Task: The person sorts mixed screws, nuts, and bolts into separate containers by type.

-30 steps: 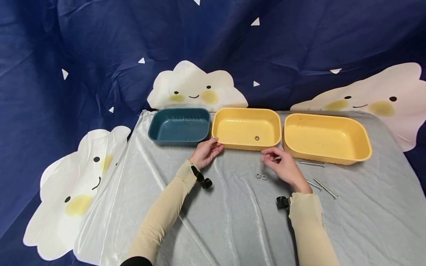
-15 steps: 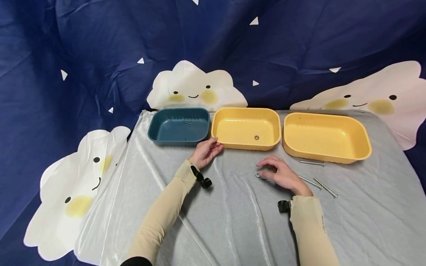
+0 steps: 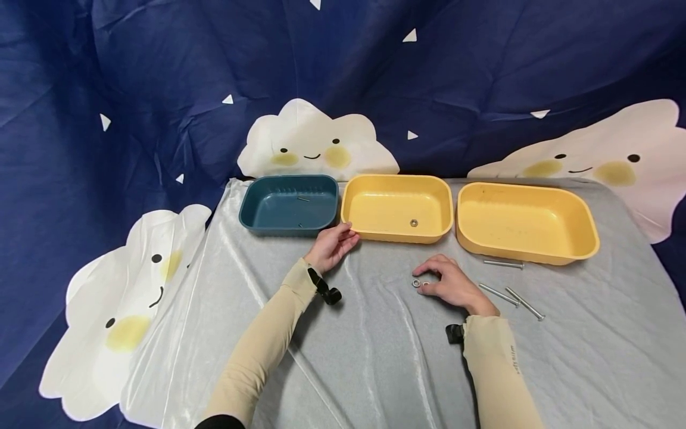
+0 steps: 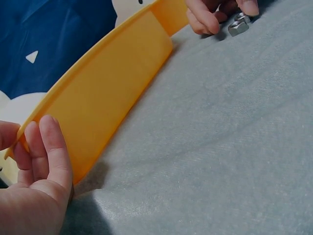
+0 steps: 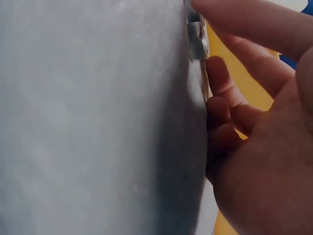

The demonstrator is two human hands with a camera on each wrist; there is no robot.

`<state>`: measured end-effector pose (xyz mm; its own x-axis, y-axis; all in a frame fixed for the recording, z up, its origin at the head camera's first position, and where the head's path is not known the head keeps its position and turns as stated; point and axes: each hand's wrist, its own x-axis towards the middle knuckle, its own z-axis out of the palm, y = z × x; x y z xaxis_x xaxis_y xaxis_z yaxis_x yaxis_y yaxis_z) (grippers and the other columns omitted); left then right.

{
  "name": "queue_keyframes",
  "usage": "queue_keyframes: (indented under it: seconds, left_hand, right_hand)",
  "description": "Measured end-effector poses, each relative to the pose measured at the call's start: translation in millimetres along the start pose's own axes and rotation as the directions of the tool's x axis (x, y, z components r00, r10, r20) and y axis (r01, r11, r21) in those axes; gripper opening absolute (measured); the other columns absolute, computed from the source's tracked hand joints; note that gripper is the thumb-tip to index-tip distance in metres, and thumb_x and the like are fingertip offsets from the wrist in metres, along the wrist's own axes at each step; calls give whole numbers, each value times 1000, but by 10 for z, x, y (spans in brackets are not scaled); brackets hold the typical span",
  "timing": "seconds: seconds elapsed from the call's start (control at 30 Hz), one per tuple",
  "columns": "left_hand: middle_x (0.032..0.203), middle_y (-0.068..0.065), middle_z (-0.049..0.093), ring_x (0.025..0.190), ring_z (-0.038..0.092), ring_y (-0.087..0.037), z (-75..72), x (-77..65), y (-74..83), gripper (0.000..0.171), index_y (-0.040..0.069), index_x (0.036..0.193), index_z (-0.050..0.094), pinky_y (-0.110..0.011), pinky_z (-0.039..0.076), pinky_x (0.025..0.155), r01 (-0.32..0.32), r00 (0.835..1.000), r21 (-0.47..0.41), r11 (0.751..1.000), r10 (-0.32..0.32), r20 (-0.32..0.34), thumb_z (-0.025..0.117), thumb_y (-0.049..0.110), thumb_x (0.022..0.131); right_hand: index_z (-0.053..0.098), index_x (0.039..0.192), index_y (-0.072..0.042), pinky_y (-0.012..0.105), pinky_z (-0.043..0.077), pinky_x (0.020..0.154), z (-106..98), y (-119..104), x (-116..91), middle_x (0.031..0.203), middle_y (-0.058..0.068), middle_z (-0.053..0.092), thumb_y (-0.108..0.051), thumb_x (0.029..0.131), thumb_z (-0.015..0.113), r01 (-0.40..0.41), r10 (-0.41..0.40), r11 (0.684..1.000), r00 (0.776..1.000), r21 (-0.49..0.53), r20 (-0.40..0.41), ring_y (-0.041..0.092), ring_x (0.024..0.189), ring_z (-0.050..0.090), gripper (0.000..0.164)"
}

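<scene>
My left hand (image 3: 331,246) pinches the near-left corner rim of the middle yellow bin (image 3: 396,236). In the left wrist view the thumb and fingers (image 4: 55,147) grip that rim. Two metal hex nuts lie side by side on the grey cloth. My right hand (image 3: 451,283) is low over them with thumb and forefinger spread around the pair. The left nut (image 3: 416,283) shows between the fingertips; the thumb partly covers the right nut (image 3: 426,283). Both nuts (image 5: 197,41) appear at the fingertips in the right wrist view, still on the cloth.
One nut (image 3: 414,223) lies inside the middle bin. A dark teal bin (image 3: 289,230) to its left holds small thin metal pieces. Another yellow bin (image 3: 527,254) stands at right. Several long bolts (image 3: 525,304) lie on the cloth (image 3: 364,357) right of my right hand.
My right hand has come back from the middle bin's front edge and down to the two nuts, its thumb now beside the right one. The left hand keeps its hold on the rim.
</scene>
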<state>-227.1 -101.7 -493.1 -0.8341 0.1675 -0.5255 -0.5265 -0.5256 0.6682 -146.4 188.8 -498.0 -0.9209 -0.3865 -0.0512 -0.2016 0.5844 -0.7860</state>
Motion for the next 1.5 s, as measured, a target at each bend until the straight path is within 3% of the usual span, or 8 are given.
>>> queue_keyframes:
  seconds: [0.2,1.1,1.5]
  left_hand:
    - [73,-4,64,67,67,-13,5,-10,0,7,4,93,58,-20,57,68,1,1000,7,1000,-1,1,56,9,96]
    - [74,-4,62,68,66,-13,6,13,2,5,5,93,56,-21,57,69,8,1000,11,1000,-7,-17,55,8,96]
    - [75,-4,62,69,66,-13,15,-7,5,8,6,90,58,-21,57,70,8,1000,14,1000,-8,-18,55,8,97]
  right_hand:
    - [72,98,-8,44,33,96,6,-12,12,111,15,58,-6,72,79,-22,22,1000,1000,-21,-2,34,110,46,27]
    - [75,85,-6,37,39,86,26,-87,64,94,10,58,-5,67,83,-62,60,997,998,-53,-29,27,95,52,20]
    - [75,85,-7,37,38,87,28,-102,51,94,9,59,-5,68,81,-77,75,996,997,-43,-33,27,96,51,18]
